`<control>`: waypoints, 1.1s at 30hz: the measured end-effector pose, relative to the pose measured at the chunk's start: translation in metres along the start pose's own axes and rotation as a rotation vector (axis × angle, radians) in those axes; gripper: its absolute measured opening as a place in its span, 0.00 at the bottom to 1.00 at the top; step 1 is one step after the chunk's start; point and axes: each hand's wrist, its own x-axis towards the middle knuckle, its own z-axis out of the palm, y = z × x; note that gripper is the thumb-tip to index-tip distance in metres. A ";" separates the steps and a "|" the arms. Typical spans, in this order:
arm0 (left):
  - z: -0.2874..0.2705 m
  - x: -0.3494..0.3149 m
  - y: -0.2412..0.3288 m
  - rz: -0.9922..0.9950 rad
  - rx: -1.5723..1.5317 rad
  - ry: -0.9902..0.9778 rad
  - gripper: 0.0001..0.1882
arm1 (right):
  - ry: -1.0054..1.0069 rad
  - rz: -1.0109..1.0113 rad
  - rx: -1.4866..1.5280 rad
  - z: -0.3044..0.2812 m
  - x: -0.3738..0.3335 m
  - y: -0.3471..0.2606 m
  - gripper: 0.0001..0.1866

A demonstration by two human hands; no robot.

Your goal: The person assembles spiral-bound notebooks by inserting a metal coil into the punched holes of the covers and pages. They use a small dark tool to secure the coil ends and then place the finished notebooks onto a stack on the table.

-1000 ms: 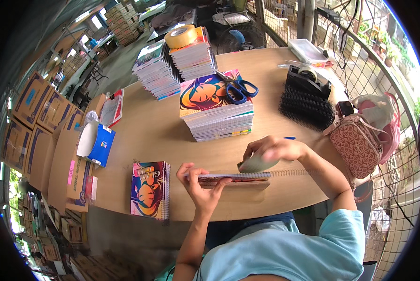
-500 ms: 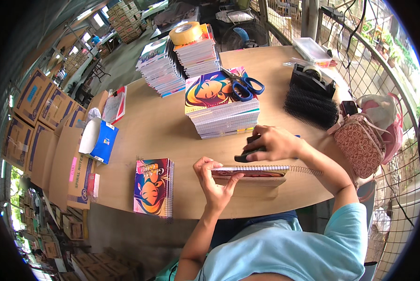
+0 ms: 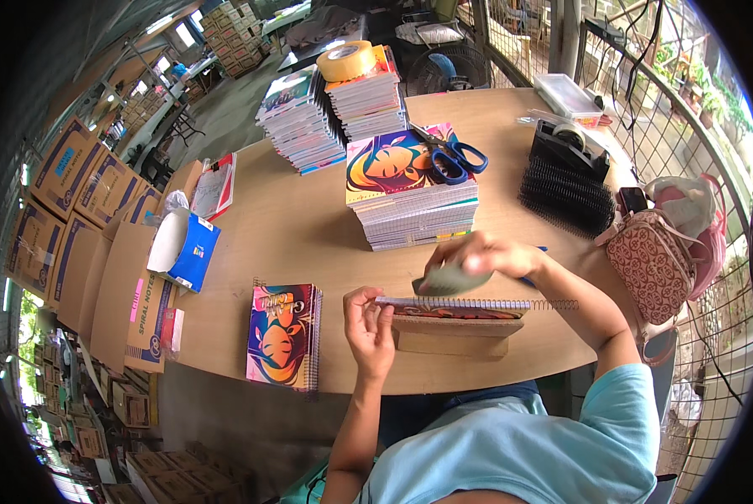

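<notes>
Held notebook [image 3: 456,312]: on the near part of the table [image 3: 242,218], in front of the person's chest, spiral edge up, so I see it almost edge-on. A strip of dark red, patterned cover shows under the pale binding, with a brown board below.
Wire coil [image 3: 553,304]: runs along the top edge, and a bare length sticks out past the right end of the pages, toward the right forearm.
Tan block [image 3: 452,344]: just below the notebook; I can't tell whether they touch.
Left hand [image 3: 368,336]: pinches the notebook's left end between thumb and fingers.
Right hand [image 3: 486,256]: fingers curled round a grey-green object [image 3: 452,281], just above the binding; both are blurred, so its kind is unclear.
Notebook lying at left [image 3: 280,340]: flat, coil to the right; its cover has a drawn orange face, swirling purple and pink hair, and pale, fancy lettering above the face.
Tall stack [image 3: 414,214]: notebooks with a similar face on top, blue-handled scissors [image 3: 454,161] lying over it.
Cardboard box [image 3: 116,298]: large dark printed lettering on its side, a bright pink label and a round blue emblem.
Blue carton [image 3: 193,250]: open, with a small printed mark, too small to make out.
</notes>
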 end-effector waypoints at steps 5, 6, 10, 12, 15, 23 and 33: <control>-0.017 0.000 -0.003 -0.054 0.053 -0.076 0.19 | 0.039 -0.006 -0.004 0.008 0.009 -0.004 0.29; -0.016 0.002 -0.002 -0.047 0.028 -0.058 0.20 | 0.072 -0.068 0.314 0.009 0.011 -0.004 0.29; -0.013 0.004 0.006 -0.066 -0.041 -0.033 0.26 | -0.014 0.115 -0.512 0.009 0.020 -0.005 0.30; -0.013 0.007 0.009 -0.069 -0.054 -0.020 0.30 | 0.040 -0.128 0.227 0.010 0.027 -0.010 0.31; -0.016 0.009 0.011 -0.065 -0.059 -0.014 0.34 | -0.175 0.196 -0.587 0.015 0.035 -0.022 0.33; -0.017 0.012 0.003 -0.065 -0.105 -0.043 0.34 | -0.039 0.199 -0.331 0.014 0.034 0.022 0.32; -0.011 0.011 -0.001 -0.304 -0.465 -0.055 0.14 | 0.749 0.328 -1.049 0.021 -0.132 0.104 0.24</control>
